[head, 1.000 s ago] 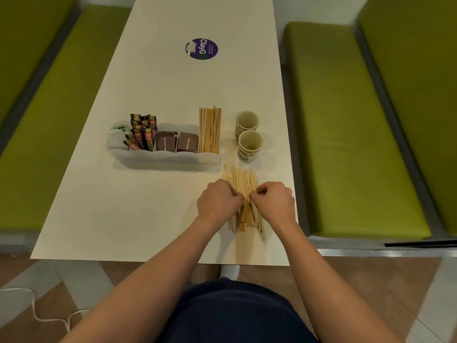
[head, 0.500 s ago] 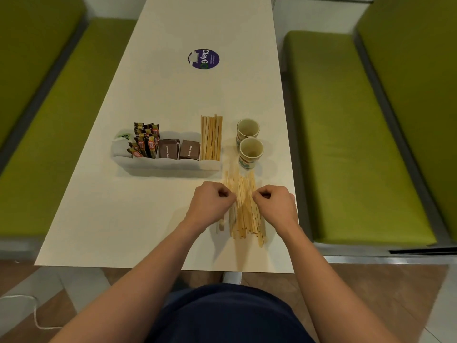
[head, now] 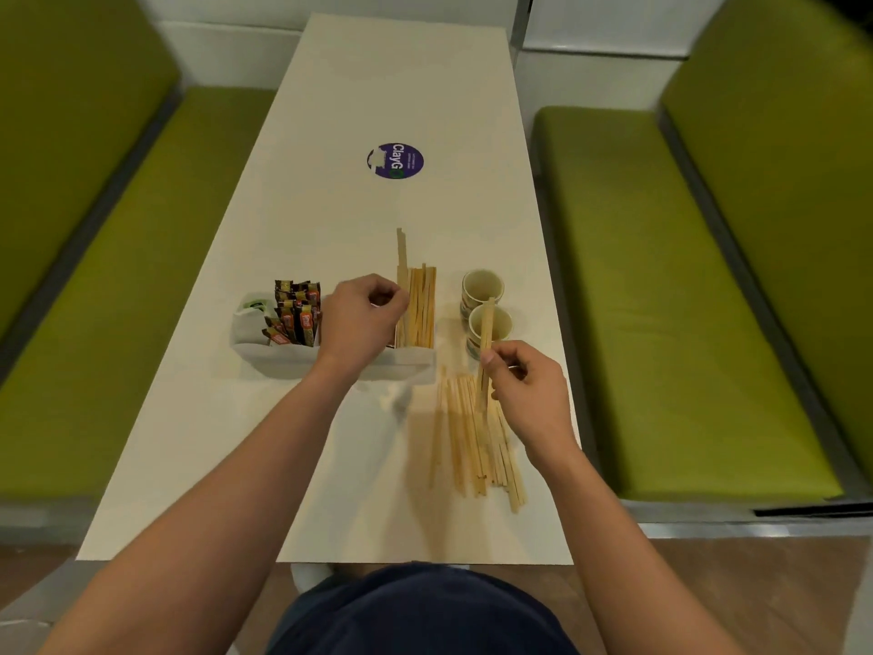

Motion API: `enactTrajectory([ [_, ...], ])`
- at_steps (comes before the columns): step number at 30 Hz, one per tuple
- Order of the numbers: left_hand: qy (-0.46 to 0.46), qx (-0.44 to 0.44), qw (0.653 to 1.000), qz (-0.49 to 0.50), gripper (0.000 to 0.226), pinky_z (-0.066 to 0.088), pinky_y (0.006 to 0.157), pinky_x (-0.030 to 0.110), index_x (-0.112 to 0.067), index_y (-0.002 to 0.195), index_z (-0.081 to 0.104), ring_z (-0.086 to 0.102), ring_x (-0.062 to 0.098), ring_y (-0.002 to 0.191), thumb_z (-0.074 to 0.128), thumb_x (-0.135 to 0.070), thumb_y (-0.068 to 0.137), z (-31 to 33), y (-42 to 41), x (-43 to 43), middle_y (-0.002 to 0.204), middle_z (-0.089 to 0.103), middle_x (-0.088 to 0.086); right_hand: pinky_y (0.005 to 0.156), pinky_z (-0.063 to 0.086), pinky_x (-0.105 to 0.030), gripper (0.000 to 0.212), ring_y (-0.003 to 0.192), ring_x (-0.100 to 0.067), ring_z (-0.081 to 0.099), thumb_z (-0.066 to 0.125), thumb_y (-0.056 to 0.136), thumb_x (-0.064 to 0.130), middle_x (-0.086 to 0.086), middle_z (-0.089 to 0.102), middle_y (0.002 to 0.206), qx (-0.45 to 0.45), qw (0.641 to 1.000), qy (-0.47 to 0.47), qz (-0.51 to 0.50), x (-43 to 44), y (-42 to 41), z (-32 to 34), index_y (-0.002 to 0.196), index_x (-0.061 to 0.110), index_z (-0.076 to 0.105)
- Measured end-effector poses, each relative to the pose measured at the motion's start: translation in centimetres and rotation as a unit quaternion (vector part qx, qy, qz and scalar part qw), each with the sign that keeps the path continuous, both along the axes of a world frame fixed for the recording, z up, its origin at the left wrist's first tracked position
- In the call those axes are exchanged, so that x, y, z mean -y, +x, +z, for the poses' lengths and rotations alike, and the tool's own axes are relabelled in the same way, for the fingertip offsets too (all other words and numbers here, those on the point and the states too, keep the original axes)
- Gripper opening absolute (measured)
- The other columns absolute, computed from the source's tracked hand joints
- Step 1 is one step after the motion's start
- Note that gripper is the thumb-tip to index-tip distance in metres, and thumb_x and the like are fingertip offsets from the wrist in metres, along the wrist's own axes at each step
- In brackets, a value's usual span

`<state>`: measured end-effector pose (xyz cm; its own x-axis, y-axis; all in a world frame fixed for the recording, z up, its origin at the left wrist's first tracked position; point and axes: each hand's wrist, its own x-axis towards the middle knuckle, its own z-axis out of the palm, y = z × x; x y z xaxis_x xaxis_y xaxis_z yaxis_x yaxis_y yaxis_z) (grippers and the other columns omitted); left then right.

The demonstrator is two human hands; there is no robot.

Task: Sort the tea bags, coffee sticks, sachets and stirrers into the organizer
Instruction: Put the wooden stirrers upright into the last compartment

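Half a second ago both hands bunched the loose stirrers; these now lie near the table's near edge, long axes running away from the person. Right hand pinches one stirrer, tip toward the cups. Left hand pinches another stirrer at the organizer, right-end compartment, pointing away. Judgement: stirrer sorting under way.

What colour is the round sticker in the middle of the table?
Purple, with white lettering; the sticker shows best in the head view.
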<state>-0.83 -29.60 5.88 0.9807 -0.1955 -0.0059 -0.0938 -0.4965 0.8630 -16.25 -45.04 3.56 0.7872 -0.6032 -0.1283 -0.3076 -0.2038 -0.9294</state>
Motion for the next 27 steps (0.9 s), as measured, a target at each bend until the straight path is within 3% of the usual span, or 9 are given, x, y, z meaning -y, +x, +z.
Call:
enactTrajectory([
  [7, 0.1, -0.012, 0.994, -0.028, 0.014, 0.059, 0.07, 0.034, -0.026, 0.087, 0.074, 0.069, 0.013, 0.077, 0.065, -0.036, 0.09, -2.5, 1.4, 0.9, 0.078, 0.072, -0.01, 0.075, 0.065, -0.039, 0.01, 0.073, -0.016, 0.074, 0.065, 0.1, 0.023, -0.002, 0.074, 0.085, 0.083, 0.995, 0.039, -0.051, -1.0, 4.4, 2.3, 0.097, 0.019, 0.072],
  [12, 0.149, 0.016, 0.988, -0.049, 0.015, 0.059, 0.066, 0.034, -0.021, 0.086, 0.077, 0.068, 0.014, 0.073, 0.064, -0.03, 0.09, -3.4, 1.4, 1.0, 0.078, 0.072, -0.006, 0.077, 0.064, -0.04, 0.01, 0.07, -0.012, 0.074, 0.065, 0.099, 0.024, 0.001, 0.074, 0.08, 0.083, 0.995, 0.002, -0.047, -1.0, 7.9, 2.5, 0.093, 0.018, 0.071],
  [19, 0.192, 0.057, 0.976, -0.08, 0.017, 0.052, 0.069, 0.034, -0.011, 0.084, 0.074, 0.061, 0.021, 0.076, 0.066, -0.023, 0.091, -4.0, 1.9, 1.0, 0.087, 0.062, 0.003, 0.077, 0.062, -0.042, 0.012, 0.07, -0.009, 0.073, 0.062, 0.094, 0.031, 0.007, 0.073, 0.073, -0.013, 0.997, -0.078, -0.006, -1.4, 11.4, 1.1, 0.086, 0.024, 0.069],
  [24, 0.215, 0.069, 0.97, -0.091, 0.022, 0.047, 0.068, 0.033, -0.01, 0.085, 0.072, 0.06, 0.024, 0.078, 0.064, -0.029, 0.093, -4.2, 2.2, 0.9, 0.086, 0.057, 0.002, 0.062, 0.051, -0.025, 0.015, 0.069, -0.008, 0.065, 0.061, 0.094, 0.025, 0.007, 0.071, 0.074, -0.074, 0.986, -0.147, 0.021, -2.1, 12.1, 0.5, 0.09, 0.017, 0.073],
  [27, 0.223, 0.075, 0.968, -0.088, 0.025, 0.048, 0.069, 0.033, -0.011, 0.09, 0.072, 0.06, 0.022, 0.081, 0.066, -0.034, 0.093, -4.2, 2.1, 0.8, 0.088, 0.057, 0.001, 0.061, 0.051, -0.028, 0.019, 0.073, -0.014, 0.064, 0.061, 0.095, 0.025, 0.002, 0.072, 0.079, -0.095, 0.979, -0.177, 0.038, -2.3, 12.3, 0.2, 0.091, 0.014, 0.076],
])
